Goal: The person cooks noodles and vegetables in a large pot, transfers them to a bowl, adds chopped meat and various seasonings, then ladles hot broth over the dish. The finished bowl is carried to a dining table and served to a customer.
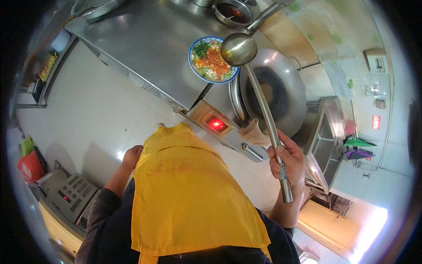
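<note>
My right hand (288, 156) grips the long metal handle of a ladle (263, 99) near its end. The ladle's round head reaches away from me and overlaps the right rim of a blue-and-white bowl (190, 61) in view. In that bowl lie red sauce or chilli, chopped green herbs and pale pieces in broth. Beneath the ladle's handle sits a large steel wok (291, 102), dark in its middle, with a beige cloth (254, 132) at its near side. My left hand (132, 156) hangs beside my yellow apron (197, 198), its fingers mostly hidden.
The bowl stands on a stainless steel counter (141, 43). Beyond it are a pan of dark red liquid (233, 14) and another metal handle (267, 15). A glowing red display (216, 124) is set in the stove front. At left is a keypad machine (71, 194); at right, a steel cabinet (324, 142).
</note>
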`<state>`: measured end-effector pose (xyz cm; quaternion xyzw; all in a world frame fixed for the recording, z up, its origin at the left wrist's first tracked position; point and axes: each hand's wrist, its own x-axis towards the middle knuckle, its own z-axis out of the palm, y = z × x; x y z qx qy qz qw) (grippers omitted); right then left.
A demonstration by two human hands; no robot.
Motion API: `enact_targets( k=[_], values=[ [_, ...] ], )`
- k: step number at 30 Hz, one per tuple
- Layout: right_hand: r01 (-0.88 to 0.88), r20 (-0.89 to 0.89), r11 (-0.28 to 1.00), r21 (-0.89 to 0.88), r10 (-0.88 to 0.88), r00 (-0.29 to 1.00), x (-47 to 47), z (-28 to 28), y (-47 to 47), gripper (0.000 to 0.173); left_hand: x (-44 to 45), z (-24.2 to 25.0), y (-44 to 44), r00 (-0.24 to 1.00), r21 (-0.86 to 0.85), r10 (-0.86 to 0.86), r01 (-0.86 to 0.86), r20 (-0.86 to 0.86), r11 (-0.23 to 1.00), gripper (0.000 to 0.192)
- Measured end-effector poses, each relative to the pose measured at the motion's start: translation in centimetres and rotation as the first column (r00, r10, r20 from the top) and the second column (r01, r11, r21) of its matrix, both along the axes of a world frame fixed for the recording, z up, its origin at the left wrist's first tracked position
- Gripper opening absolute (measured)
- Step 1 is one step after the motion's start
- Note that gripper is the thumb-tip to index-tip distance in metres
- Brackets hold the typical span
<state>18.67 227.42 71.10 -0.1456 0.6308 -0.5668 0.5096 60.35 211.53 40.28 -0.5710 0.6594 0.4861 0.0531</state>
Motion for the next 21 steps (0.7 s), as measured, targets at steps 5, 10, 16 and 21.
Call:
enact_targets(
  k=[5,10,16,21],
  values=[
    [0.017,-0.133,0.993,0.119,-0.001,0.991,0.6,0.0,-0.9,0.048,0.4,0.3,0.4,0.998,0.036,0.055,-0.054,-0.015,0.998,0.036],
    [0.008,-0.251,0.979,0.203,0.044,0.967,1.1,0.6,-0.6,0.049,0.5,0.1,0.4,0.999,0.032,0.051,-0.052,0.015,0.998,0.037],
    [-0.049,-0.304,0.965,0.256,0.129,0.944,1.7,1.0,-0.1,0.051,-0.1,0.9,0.2,1.0,0.013,0.028,-0.028,0.006,1.0,0.036],
    [-0.071,-0.421,0.948,0.31,0.203,0.884,2.1,0.9,1.0,0.052,-0.5,1.4,0.7,0.999,0.017,0.041,-0.041,-0.018,0.999,0.036]
  ],
)
